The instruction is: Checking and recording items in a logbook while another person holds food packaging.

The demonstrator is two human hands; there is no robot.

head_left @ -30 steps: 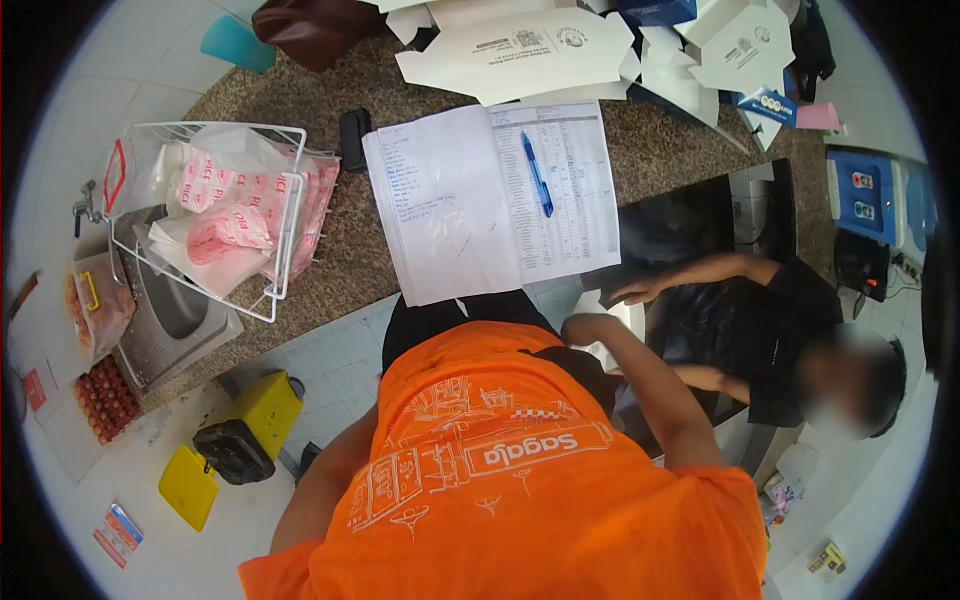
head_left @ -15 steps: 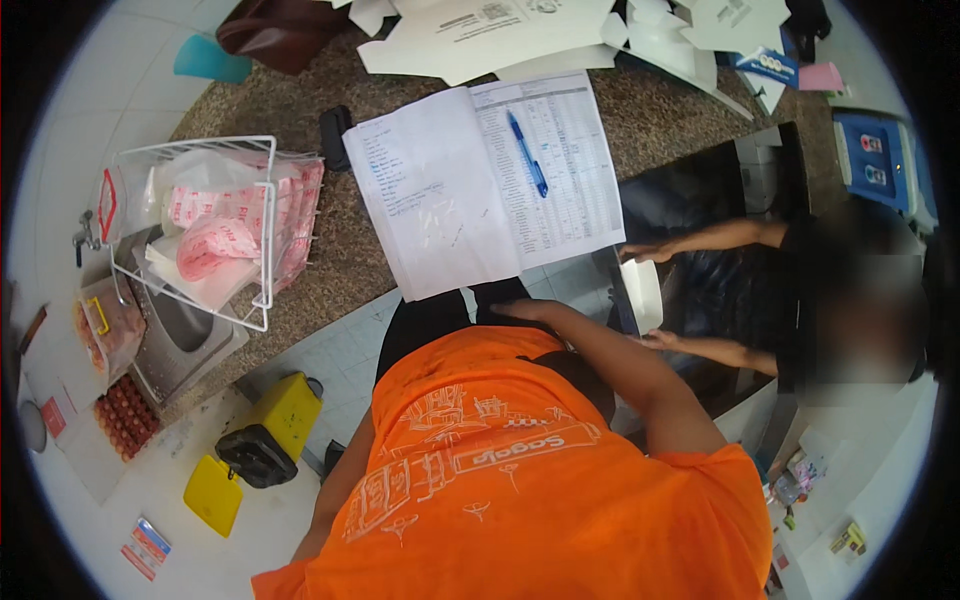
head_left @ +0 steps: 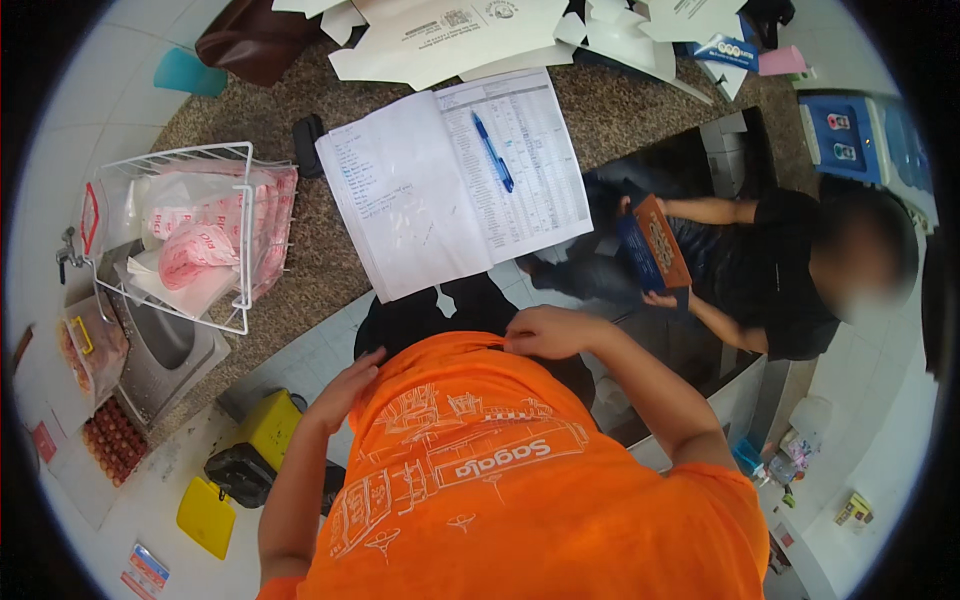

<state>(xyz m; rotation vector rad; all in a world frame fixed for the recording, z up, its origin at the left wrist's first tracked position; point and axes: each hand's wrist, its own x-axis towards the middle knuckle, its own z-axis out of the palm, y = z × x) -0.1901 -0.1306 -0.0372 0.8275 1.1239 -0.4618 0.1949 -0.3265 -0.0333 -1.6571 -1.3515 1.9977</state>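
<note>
My left hand [head_left: 350,388] rests against the side of my orange T-shirt [head_left: 450,450], its fingers stretched out. At the shirt's lower hem, my right hand [head_left: 545,332] has its fingers curled in on the cloth. Beyond both hands an open notebook [head_left: 400,200] with handwriting lies on the speckled counter, its near edge jutting over the front. A printed list sheet [head_left: 535,150] covers its right page, and a blue pen [head_left: 492,152] lies on that sheet.
To the right a person in black [head_left: 770,270] holds a brown and blue flat box [head_left: 660,245]. A white wire basket [head_left: 248,240] of pink-printed paper stands left, beside a sink [head_left: 165,340]. Unfolded white cartons [head_left: 450,45] fill the back. A yellow bin [head_left: 268,425] stands below.
My left hand has come up into view beside the shirt. My right hand has shifted to the hem. The person opposite now shows the box's brown face and leans closer in.
</note>
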